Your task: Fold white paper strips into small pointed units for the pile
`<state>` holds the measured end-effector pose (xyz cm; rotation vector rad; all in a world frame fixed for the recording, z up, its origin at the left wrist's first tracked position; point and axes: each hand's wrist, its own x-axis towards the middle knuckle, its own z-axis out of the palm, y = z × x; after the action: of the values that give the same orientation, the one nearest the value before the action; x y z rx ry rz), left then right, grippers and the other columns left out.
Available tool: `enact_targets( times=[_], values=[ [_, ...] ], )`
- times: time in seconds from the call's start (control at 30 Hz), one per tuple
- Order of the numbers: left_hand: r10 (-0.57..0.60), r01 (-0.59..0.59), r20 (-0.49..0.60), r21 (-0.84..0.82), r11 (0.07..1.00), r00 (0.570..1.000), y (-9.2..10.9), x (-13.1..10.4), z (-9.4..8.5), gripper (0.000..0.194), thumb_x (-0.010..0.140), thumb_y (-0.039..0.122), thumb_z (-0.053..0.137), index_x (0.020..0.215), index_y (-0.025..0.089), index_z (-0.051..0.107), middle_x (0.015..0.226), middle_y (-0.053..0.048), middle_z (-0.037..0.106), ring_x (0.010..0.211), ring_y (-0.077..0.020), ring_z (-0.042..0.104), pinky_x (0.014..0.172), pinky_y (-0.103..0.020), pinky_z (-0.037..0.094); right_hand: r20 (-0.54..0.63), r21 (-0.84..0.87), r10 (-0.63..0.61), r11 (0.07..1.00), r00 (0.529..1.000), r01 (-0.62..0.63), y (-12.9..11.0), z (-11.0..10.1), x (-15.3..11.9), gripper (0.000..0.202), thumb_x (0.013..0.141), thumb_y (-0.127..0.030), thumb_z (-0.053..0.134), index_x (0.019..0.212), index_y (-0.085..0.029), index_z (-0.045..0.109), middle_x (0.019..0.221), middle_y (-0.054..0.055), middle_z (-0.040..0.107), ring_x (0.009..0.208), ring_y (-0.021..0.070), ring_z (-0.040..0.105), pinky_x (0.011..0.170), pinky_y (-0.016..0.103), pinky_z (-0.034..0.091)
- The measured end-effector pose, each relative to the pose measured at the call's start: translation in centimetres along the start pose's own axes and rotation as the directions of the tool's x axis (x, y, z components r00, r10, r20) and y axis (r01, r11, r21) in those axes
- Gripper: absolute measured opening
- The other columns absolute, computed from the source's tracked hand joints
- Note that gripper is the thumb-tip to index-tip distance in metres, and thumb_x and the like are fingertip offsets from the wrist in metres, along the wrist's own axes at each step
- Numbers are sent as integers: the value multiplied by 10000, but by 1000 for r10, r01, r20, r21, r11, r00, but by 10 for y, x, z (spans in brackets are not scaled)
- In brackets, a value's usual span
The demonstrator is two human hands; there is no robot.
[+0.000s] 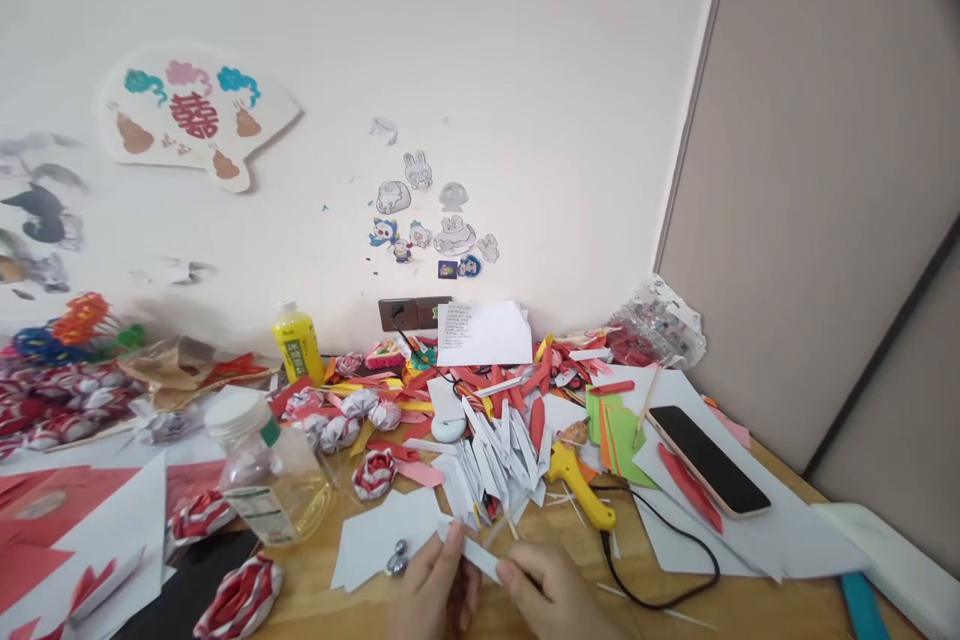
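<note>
Near the table's front edge, a narrow white paper strip (477, 554) is stretched between my two hands. My left hand (435, 575) pinches its left end between thumb and fingers. On the right end, my right hand (547, 588) closes with the thumb on top; its lower fingers are partly hidden. Just beyond my hands lies a heap of folded white paper strips (495, 455). White paper sheets (382, 535) lie beside my left hand, with small shiny grey balls (399, 554) on them.
A yellow glue gun (581, 485) with a black cord lies right of the heap. A phone (709, 460) rests on white sheets further right. Left stand a clear jar of yellowish liquid (274, 480) and a yellow bottle (296, 340). Red-and-white paper rosettes (238, 600) lie front left.
</note>
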<state>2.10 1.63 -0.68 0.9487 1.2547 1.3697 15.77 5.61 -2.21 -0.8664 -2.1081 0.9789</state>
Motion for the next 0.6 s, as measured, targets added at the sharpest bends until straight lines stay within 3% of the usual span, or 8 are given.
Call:
enact_targets(
  times=[0.1,0.23,0.33,0.43,0.6],
  values=[
    [18,-10,54,-142,990,998,-1,1,0,406,736,560,496,659,166,552,389,66,502,334,-64,398,374,-172,290,14,88,54,995,998,-55,-10,-7,-1,446,848,-519,299,549,-188,288,533,-33,317,534,115,337,506,232,264],
    [21,-15,34,-171,985,999,2,4,-5,429,703,553,551,851,150,564,447,49,580,331,-75,445,358,-175,312,18,153,105,983,994,-106,-11,-14,-2,406,854,-472,322,563,-189,327,539,-34,337,531,118,361,517,232,289],
    [9,-1,37,-202,979,999,0,7,-7,424,689,534,585,844,140,572,478,28,615,352,-89,484,366,-188,350,19,148,95,984,995,-97,-8,-14,0,368,849,-461,351,614,-182,392,554,-28,386,531,121,387,516,231,301],
    [-13,44,109,-292,955,994,-7,8,-6,389,658,512,633,801,154,581,485,27,625,377,-106,520,380,-202,385,-7,73,67,995,998,-66,-5,-11,2,387,833,-493,365,606,-181,400,544,-20,406,545,131,409,529,238,305],
    [-32,98,199,-331,939,979,-14,12,-6,377,613,486,688,784,168,579,470,32,632,368,-105,537,394,-198,391,90,171,152,971,984,-166,-2,-8,5,493,781,-657,302,605,-198,352,469,-49,330,441,107,333,442,225,264]
  ],
)
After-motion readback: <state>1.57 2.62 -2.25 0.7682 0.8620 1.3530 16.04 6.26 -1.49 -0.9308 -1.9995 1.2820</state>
